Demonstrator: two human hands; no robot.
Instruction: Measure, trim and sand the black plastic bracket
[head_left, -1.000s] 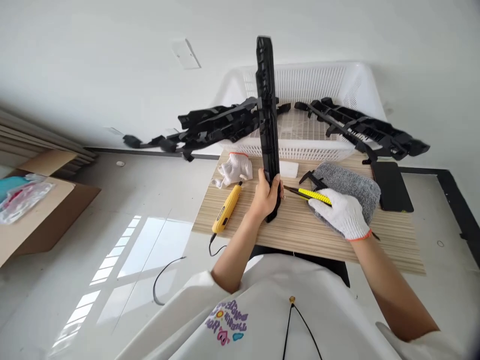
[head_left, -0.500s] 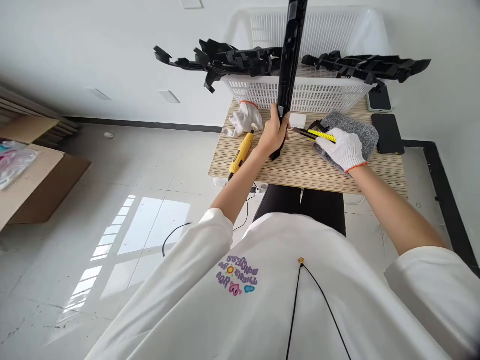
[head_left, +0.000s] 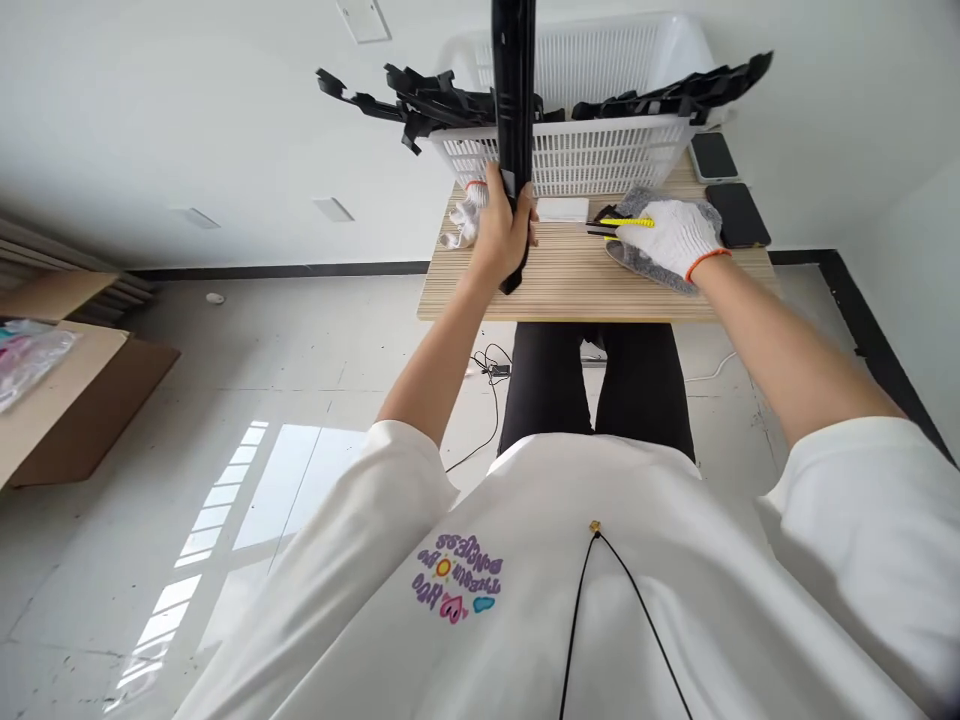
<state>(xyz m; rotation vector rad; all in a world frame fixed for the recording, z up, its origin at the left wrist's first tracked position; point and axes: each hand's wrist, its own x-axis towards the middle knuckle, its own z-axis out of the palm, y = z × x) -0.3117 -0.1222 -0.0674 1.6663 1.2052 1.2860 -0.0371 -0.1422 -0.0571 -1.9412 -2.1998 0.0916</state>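
Note:
My bare left hand is wrapped round the lower part of a long black plastic part, which rises past the top of the view in front of the basket. In my right hand, in a white knitted glove with an orange cuff, is a yellow and black utility knife, its tip pointing left. That hand is over a grey cloth on the wooden table. A white block lies between my hands. A loose white glove lies left of my left hand.
Behind the table's contents stands a white basket with several black parts laid across it, jutting out both sides. Two phones, one black, lie at the right edge. A cardboard box is at far left.
The view has shifted, and the table and basket appear higher and further left. The yellow tool beside my left arm is no longer visible. Both hands keep their holds.

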